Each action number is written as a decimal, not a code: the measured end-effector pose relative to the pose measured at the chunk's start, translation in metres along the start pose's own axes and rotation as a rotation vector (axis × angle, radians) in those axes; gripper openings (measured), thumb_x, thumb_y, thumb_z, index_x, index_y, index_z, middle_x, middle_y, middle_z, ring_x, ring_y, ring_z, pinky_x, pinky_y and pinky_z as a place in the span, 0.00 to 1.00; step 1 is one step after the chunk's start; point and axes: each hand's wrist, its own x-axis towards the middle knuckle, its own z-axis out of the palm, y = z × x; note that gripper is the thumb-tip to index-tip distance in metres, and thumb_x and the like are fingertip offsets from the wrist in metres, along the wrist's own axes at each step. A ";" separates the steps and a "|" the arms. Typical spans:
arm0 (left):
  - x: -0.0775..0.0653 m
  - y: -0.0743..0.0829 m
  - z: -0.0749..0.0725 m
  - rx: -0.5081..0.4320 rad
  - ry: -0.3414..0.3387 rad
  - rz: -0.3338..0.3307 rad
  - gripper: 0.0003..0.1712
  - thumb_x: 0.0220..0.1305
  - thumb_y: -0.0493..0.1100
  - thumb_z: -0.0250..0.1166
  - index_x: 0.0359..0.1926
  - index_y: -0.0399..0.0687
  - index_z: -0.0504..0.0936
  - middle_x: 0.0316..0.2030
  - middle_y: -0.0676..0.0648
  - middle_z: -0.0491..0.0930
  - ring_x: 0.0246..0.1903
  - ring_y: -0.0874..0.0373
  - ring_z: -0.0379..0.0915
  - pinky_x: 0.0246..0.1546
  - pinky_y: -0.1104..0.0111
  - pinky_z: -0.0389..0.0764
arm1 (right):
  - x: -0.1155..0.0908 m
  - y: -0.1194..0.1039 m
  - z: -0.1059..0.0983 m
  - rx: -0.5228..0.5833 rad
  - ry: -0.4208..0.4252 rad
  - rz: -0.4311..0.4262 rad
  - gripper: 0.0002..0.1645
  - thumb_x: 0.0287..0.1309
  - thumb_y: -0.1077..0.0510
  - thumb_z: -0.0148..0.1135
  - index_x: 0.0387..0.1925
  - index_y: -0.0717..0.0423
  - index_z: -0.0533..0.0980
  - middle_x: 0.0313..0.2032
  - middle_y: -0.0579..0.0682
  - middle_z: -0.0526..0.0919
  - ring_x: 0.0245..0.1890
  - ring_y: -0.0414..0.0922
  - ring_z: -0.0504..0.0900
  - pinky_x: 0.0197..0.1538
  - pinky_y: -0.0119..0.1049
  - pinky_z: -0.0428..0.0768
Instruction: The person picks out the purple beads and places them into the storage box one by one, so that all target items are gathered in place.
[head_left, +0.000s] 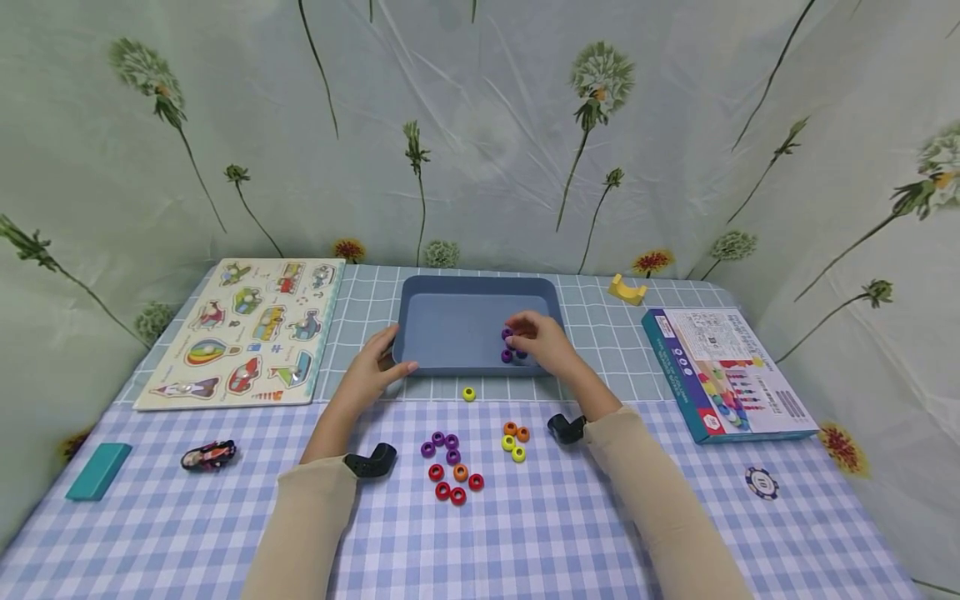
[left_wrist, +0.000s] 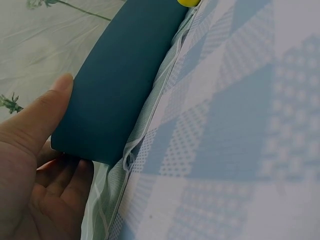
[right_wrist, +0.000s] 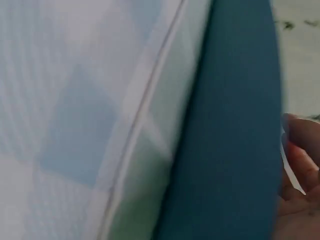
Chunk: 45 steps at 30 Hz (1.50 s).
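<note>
A shallow blue-grey tray (head_left: pixel 450 370) lies at the back middle of the table. My left hand (head_left: pixel 367 375) holds its near left corner, thumb along the front wall and fingers round the left end. In the left wrist view, the thumb (left_wrist: pixel 52 107) presses the tray wall (left_wrist: pixel 112 90). Over the tray's right part is my right hand (head_left: pixel 543 340), pinching a purple bead (head_left: pixel 507 333) between thumb and forefinger. More purple beads (head_left: pixel 507 357) lie in the tray below it. In the right wrist view, its fingers (right_wrist: pixel 305 150) show partly behind the tray wall (right_wrist: pixel 230 130).
Before the tray lie a yellow bead (head_left: pixel 468 394), purple beads (head_left: pixel 438 437), red beads (head_left: pixel 442 491) and an orange-yellow cluster (head_left: pixel 509 443). A picture puzzle board (head_left: pixel 251 333), teal block (head_left: pixel 100 472) and doll (head_left: pixel 208 456) are left; a boxed toy (head_left: pixel 727 375), yellow piece (head_left: pixel 627 290) and chip (head_left: pixel 762 483) right.
</note>
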 end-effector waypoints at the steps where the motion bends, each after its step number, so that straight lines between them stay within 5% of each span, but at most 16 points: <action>1: 0.000 0.000 0.000 0.000 -0.001 -0.001 0.46 0.46 0.54 0.60 0.62 0.43 0.47 0.60 0.43 0.46 0.56 0.51 0.48 0.52 0.64 0.61 | -0.004 -0.004 0.000 0.039 -0.004 -0.039 0.17 0.48 0.61 0.57 0.42 0.64 0.69 0.39 0.57 0.73 0.38 0.46 0.73 0.40 0.34 0.74; 7: 0.000 0.000 0.000 0.002 0.003 0.003 0.47 0.45 0.54 0.60 0.61 0.42 0.48 0.60 0.43 0.46 0.56 0.51 0.48 0.52 0.64 0.61 | -0.041 -0.046 0.015 0.205 -0.119 -0.231 0.18 0.46 0.70 0.55 0.41 0.72 0.67 0.40 0.62 0.71 0.41 0.56 0.69 0.45 0.46 0.70; 10: 0.000 0.000 0.001 0.008 0.011 0.003 0.47 0.44 0.55 0.60 0.61 0.42 0.48 0.60 0.43 0.46 0.56 0.51 0.48 0.52 0.64 0.61 | -0.054 -0.046 0.032 0.231 -0.225 -0.268 0.19 0.46 0.69 0.56 0.42 0.70 0.67 0.40 0.61 0.71 0.41 0.54 0.69 0.47 0.47 0.68; 16: 0.001 0.000 0.002 0.006 0.027 0.014 0.46 0.46 0.52 0.61 0.61 0.40 0.49 0.59 0.41 0.47 0.56 0.49 0.49 0.52 0.62 0.61 | -0.068 -0.035 0.060 0.167 -0.434 -0.247 0.18 0.46 0.63 0.58 0.43 0.61 0.69 0.42 0.57 0.71 0.41 0.50 0.70 0.46 0.39 0.70; 22: 0.001 0.001 0.002 0.005 0.031 0.009 0.45 0.46 0.49 0.61 0.61 0.40 0.49 0.59 0.41 0.47 0.56 0.49 0.48 0.52 0.63 0.60 | -0.072 -0.033 0.071 0.040 -0.521 -0.247 0.15 0.47 0.64 0.56 0.41 0.58 0.71 0.40 0.49 0.74 0.41 0.43 0.71 0.45 0.31 0.70; 29: -0.003 0.012 0.001 -0.033 0.022 -0.003 0.43 0.48 0.45 0.61 0.60 0.37 0.48 0.59 0.39 0.46 0.56 0.47 0.46 0.53 0.61 0.59 | -0.068 -0.024 0.078 -0.189 -0.532 -0.323 0.10 0.49 0.60 0.56 0.36 0.46 0.74 0.38 0.36 0.73 0.40 0.30 0.68 0.46 0.24 0.68; 34: -0.010 0.028 0.001 -0.030 0.025 -0.005 0.40 0.50 0.39 0.59 0.60 0.33 0.48 0.59 0.36 0.45 0.56 0.45 0.45 0.53 0.59 0.58 | -0.067 -0.024 0.080 -0.234 -0.519 -0.309 0.09 0.48 0.58 0.57 0.35 0.45 0.74 0.35 0.34 0.73 0.37 0.29 0.69 0.42 0.23 0.69; 40: -0.011 0.028 0.002 -0.027 0.029 -0.006 0.40 0.50 0.39 0.59 0.60 0.33 0.48 0.59 0.36 0.45 0.56 0.45 0.45 0.53 0.60 0.58 | -0.065 -0.038 0.070 -0.058 -0.440 -0.210 0.11 0.47 0.61 0.57 0.37 0.53 0.74 0.34 0.41 0.75 0.33 0.34 0.72 0.38 0.24 0.72; 45: -0.004 0.014 0.002 -0.037 0.021 0.000 0.42 0.48 0.43 0.60 0.60 0.36 0.48 0.59 0.38 0.46 0.56 0.46 0.47 0.53 0.60 0.59 | -0.058 -0.057 0.046 0.106 -0.296 -0.214 0.13 0.47 0.69 0.55 0.39 0.67 0.71 0.36 0.54 0.74 0.36 0.46 0.73 0.40 0.30 0.74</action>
